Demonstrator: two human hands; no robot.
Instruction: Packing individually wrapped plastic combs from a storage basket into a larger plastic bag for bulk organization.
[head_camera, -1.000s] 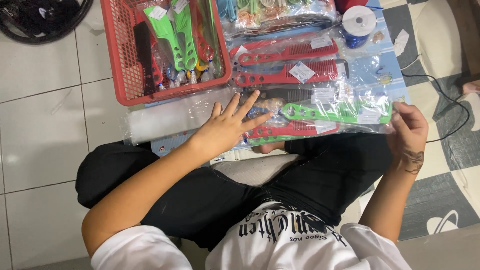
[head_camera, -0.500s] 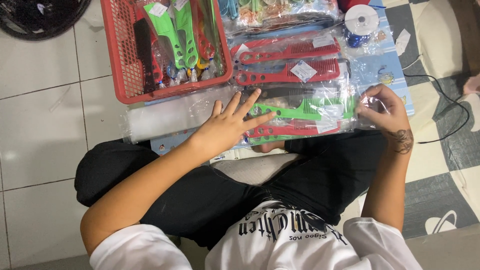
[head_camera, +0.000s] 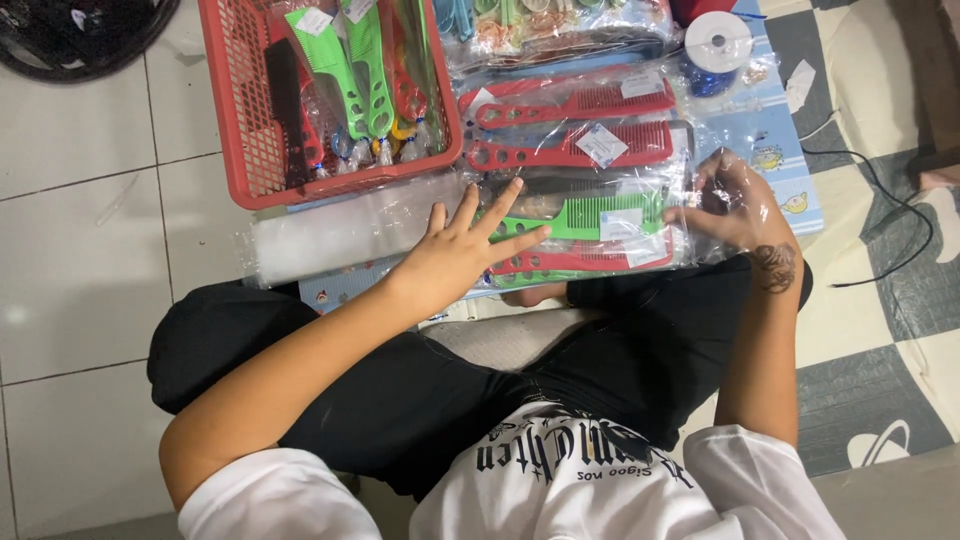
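Since a second ago the right hand (head_camera: 735, 205) has slid inward along the bag's right end, where its fingers pinch the plastic. Between both hands lies the green comb (head_camera: 585, 213), sealed in its clear bag (head_camera: 610, 250). Flat on the bag's left part, the left hand (head_camera: 462, 255) presses, fingers spread wide. Red combs (head_camera: 570, 150) lie just beyond; a red basket (head_camera: 250, 140) sits further left.

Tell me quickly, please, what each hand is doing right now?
Left hand: open, fingers spread flat on the clear plastic sleeve holding a green comb.
Right hand: fingers curled on that sleeve's end; grip unclear.
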